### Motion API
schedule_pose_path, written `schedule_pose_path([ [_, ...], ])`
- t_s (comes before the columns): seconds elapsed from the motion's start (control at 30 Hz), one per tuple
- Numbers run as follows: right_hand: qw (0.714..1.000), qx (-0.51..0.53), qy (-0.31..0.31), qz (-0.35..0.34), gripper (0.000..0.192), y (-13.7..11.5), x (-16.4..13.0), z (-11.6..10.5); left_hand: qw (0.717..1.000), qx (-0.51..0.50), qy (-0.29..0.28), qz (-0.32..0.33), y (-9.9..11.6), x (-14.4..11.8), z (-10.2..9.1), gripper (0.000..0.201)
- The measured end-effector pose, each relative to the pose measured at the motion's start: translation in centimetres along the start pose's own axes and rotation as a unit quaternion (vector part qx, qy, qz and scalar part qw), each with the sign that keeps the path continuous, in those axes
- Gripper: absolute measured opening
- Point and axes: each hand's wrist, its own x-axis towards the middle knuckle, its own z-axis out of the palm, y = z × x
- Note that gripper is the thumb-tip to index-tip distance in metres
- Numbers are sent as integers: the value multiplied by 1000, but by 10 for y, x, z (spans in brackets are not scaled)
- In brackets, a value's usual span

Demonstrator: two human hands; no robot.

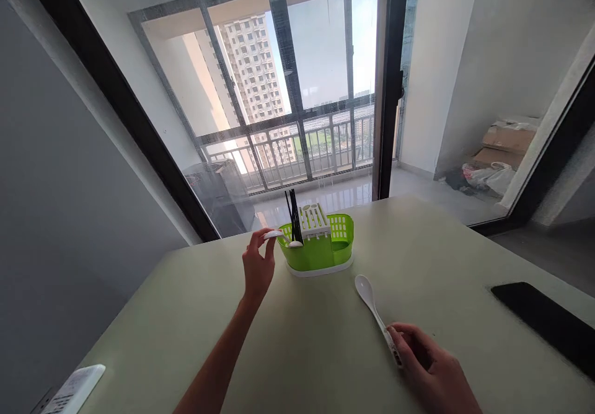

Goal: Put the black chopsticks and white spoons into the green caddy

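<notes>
On the table stands a green utensil caddy [312, 258] with a white base and a white slotted divider [314, 219]. Black chopsticks [294, 215] lean upright in its left compartment. My left hand [259, 262] pinches a white spoon [273, 235] at the caddy's left rim. A second rounded white piece [295, 244] shows against that rim; whether it belongs to the same spoon I cannot tell. To the front right, my right hand [425, 361] has thumb and fingers closed on the patterned handle of a long white spoon [368, 293], its bowl pointing toward the caddy.
A black flat object [548, 321] lies at the table's right edge, and a white printed object [77, 389] at the front left corner. Behind the pale table [186, 315] is a glass door with a dark frame [385, 92]. Cardboard boxes [506, 141] and bags sit beyond it.
</notes>
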Motion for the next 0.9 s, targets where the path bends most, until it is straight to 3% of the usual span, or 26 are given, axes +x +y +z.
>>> schedule_pose_path([
  [0.23,999,-28,-23,-8,48,9,6,-5,996,-42,-73,-20,-17,-10,10,15],
  [0.4,998,-43,-44,-19,48,6,7,-8,997,-17,-71,-29,-23,-14,14,16],
  [0.57,999,-24,4,-31,48,-2,1,-3,996,10,-84,-13,-25,-15,12,19],
  [0.67,999,-22,21,-38,49,-4,-1,1,998,12,-55,-15,-28,-26,10,25],
  [0.8,999,-20,32,-37,49,-8,-3,2,990,-21,45,-133,-32,-63,16,30],
  [0.83,999,-18,34,-34,49,-8,-3,2,983,-36,42,-176,-32,-75,19,30],
  [0.9,999,-18,27,-30,48,-8,-2,0,968,-62,-36,-240,-29,-97,28,30],
])
